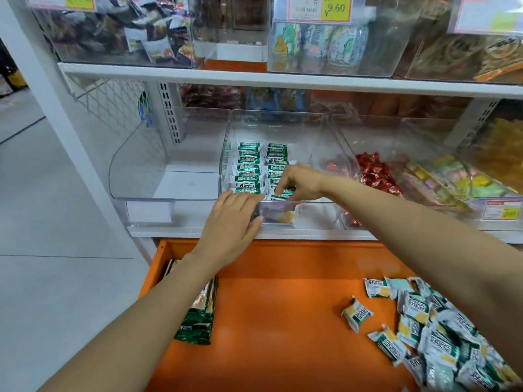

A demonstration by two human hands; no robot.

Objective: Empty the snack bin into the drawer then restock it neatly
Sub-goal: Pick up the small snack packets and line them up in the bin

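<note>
Right now the clear snack bin [311, 142] on the shelf holds small green-and-white packets [249, 165] stood on edge in two rows running front to back, each one's long side lying across the bin. The right hand [300, 181] reaches in, fingertips pinching the front packet [280, 197] of the right row. The left hand [230, 224] lies with straight, closed-up fingers over the bin's front lip, above the open orange drawer [283, 306].

White shelf [311, 235] w/ clear bins [147, 165] side by side; orange drawer [283, 306] below w/ loose snack pkts [441, 343]
</note>
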